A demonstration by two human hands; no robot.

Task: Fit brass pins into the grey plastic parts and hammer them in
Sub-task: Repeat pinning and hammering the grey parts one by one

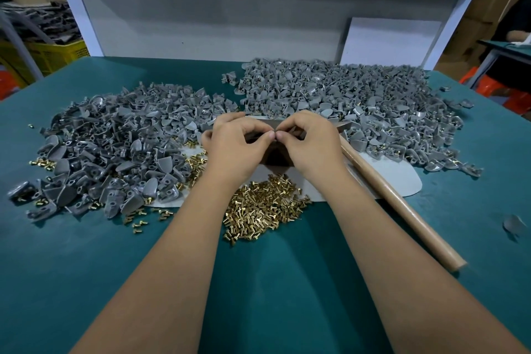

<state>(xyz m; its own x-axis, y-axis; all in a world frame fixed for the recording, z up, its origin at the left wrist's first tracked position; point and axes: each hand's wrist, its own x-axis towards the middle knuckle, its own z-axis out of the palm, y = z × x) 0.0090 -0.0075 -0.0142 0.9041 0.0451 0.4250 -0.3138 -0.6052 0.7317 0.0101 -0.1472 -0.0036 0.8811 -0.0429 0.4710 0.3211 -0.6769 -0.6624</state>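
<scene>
Both hands meet over the bench (86,238): left hand (234,142) and right hand (309,142) pinch something small, hidden, fingertips touching. Brass pins (264,204) heaped beside the wrists: light, hard, likely slippery; pinch by the shank. Grey parts (115,146) stiff.

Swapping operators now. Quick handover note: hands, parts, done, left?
Left hand and right hand: fingertips pinched together at centre; what they hold is hidden.
Hammer lies untouched right of the right forearm.
Brass pins: loose pile near the wrists, strays to the left.
Left pile: grey parts, holes look empty.
Right pile: many show brass, probably finished.
Left to do: seat this pin, hammer it, work through the left pile.
</scene>
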